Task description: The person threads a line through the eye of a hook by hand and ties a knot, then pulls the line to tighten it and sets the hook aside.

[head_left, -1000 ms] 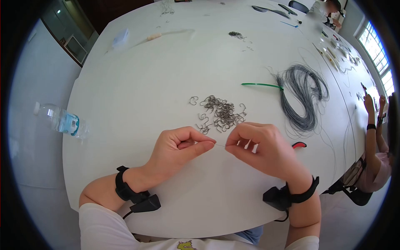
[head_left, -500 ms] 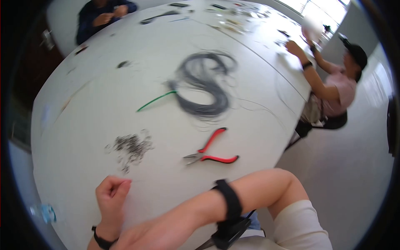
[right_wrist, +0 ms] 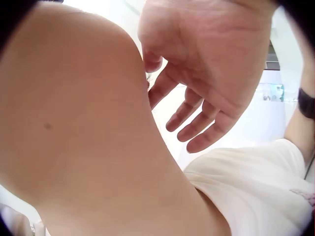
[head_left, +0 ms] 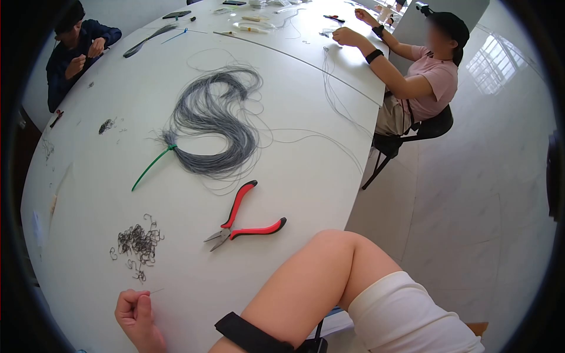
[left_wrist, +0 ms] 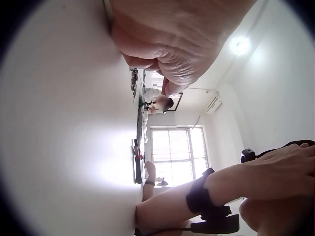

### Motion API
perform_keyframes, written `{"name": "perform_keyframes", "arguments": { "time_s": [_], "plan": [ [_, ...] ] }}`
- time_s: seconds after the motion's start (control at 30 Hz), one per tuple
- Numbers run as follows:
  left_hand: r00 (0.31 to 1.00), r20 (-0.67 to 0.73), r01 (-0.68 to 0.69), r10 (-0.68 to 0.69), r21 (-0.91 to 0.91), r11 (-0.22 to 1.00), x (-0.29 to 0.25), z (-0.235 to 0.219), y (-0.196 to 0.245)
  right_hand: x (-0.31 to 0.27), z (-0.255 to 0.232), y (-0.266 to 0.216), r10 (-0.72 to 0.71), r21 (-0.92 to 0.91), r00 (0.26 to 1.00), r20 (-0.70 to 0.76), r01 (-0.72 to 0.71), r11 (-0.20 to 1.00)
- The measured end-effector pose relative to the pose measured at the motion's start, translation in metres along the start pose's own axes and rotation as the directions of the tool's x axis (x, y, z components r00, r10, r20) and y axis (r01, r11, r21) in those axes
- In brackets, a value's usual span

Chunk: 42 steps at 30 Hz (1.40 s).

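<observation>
At the lower left of the head view, my left hand (head_left: 135, 317) pinches a thin strand (head_left: 156, 290) between thumb and forefinger. A short end of it sticks out to the right. Just beyond that hand lies a heap of small bent metal hooks (head_left: 138, 244). My right hand (right_wrist: 206, 64) is out of the head view. In the right wrist view its fingers are spread and loosely bent, with nothing in them. The left wrist view shows the right hand (left_wrist: 290, 167) raised, away from the tabletop, beside a dark cap-like shape.
Red-handled pliers (head_left: 238, 223) lie spread on the white table (head_left: 306, 194). Behind them is a grey bundle of strands (head_left: 218, 162) with a green cable tie (head_left: 152, 167). A person in pink (head_left: 429, 76) sits at the right edge, another in dark clothing (head_left: 79, 53) far left.
The head view has swung to the right. My right hand has let go of the strand, parted from the left hand and left the head view. The left hand keeps its pinch.
</observation>
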<state>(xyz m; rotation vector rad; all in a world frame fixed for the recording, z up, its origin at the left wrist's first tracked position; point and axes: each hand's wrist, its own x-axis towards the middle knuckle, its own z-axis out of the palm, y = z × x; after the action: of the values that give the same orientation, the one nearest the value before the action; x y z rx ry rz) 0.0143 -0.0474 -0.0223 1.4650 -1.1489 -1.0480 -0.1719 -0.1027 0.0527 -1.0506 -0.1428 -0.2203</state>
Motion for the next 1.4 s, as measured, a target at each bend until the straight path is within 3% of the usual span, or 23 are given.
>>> {"name": "perform_keyframes", "arguments": {
  "time_s": [0.07,0.13,0.7,0.77,0.83,0.87,0.9,0.93,0.97,1.0,1.03,1.1,1.23,1.33,1.4],
  "plan": [
    [1.0,-0.003,-0.012,0.012,0.017,1.0,0.002,-0.005,-0.005,0.003,-0.001,0.001,-0.01,-0.035,1.0,0.014,0.011,0.999],
    [0.999,0.026,-0.029,0.032,-0.114,0.993,0.006,-0.013,-0.018,0.006,0.0,0.0,-0.021,-0.071,0.999,0.028,0.023,0.997],
    [0.999,0.018,-0.041,0.043,-0.072,0.997,0.005,-0.003,-0.009,0.019,0.006,-0.003,-0.018,-0.375,0.995,0.101,0.055,0.926],
    [0.998,-0.044,-0.041,0.038,-0.055,0.998,0.003,-0.002,-0.005,0.023,0.01,-0.002,-0.006,-0.398,0.988,0.153,0.067,0.915],
    [0.999,0.048,0.013,-0.015,0.039,0.999,0.002,-0.005,-0.004,0.044,0.027,-0.007,0.023,-0.4,0.963,0.27,0.09,0.912],
    [0.996,-0.014,0.086,-0.085,0.109,0.99,-0.004,0.002,0.001,0.032,0.014,-0.012,0.046,-0.825,0.997,0.065,0.028,0.564],
    [0.985,-0.082,0.165,-0.153,0.169,0.972,-0.006,0.011,0.006,0.032,-0.006,-0.013,0.081,-0.992,0.989,0.127,0.129,-0.018],
    [0.996,0.0,0.087,-0.087,0.08,0.993,-0.004,0.006,0.006,0.017,-0.021,-0.012,-0.302,-0.963,0.949,-0.09,-0.005,0.269],
    [0.997,0.081,0.009,-0.008,-0.017,1.0,-0.001,0.001,0.006,0.008,-0.047,-0.018,-0.165,-0.931,0.918,-0.361,-0.363,0.021],
    [0.995,0.093,0.027,-0.023,-0.04,0.999,-0.001,0.003,0.011,-0.008,-0.066,-0.028,-0.288,-0.89,0.879,-0.381,-0.433,-0.144],
    [0.993,0.114,0.042,-0.034,-0.068,0.997,0.0,0.006,0.013,-0.015,-0.077,-0.042,-0.314,-0.833,0.808,-0.498,-0.547,-0.086],
    [0.994,0.105,0.045,-0.037,-0.076,0.996,0.001,0.006,0.015,-0.029,-0.103,-0.051,-0.344,-0.762,0.71,-0.615,-0.647,0.028],
    [0.987,0.155,0.054,-0.037,-0.107,0.993,0.001,0.007,0.01,-0.032,-0.122,-0.03,-0.341,-0.758,0.692,-0.636,-0.643,0.108],
    [0.982,0.179,0.084,-0.067,-0.087,0.993,0.0,0.006,0.018,-0.018,-0.119,-0.021,-0.372,-0.741,0.676,-0.636,-0.67,0.05],
    [0.985,0.166,0.059,-0.044,-0.083,0.995,0.001,0.007,0.012,-0.015,-0.118,-0.014,-0.387,-0.756,0.722,-0.573,-0.648,-0.089]
  ]
}}
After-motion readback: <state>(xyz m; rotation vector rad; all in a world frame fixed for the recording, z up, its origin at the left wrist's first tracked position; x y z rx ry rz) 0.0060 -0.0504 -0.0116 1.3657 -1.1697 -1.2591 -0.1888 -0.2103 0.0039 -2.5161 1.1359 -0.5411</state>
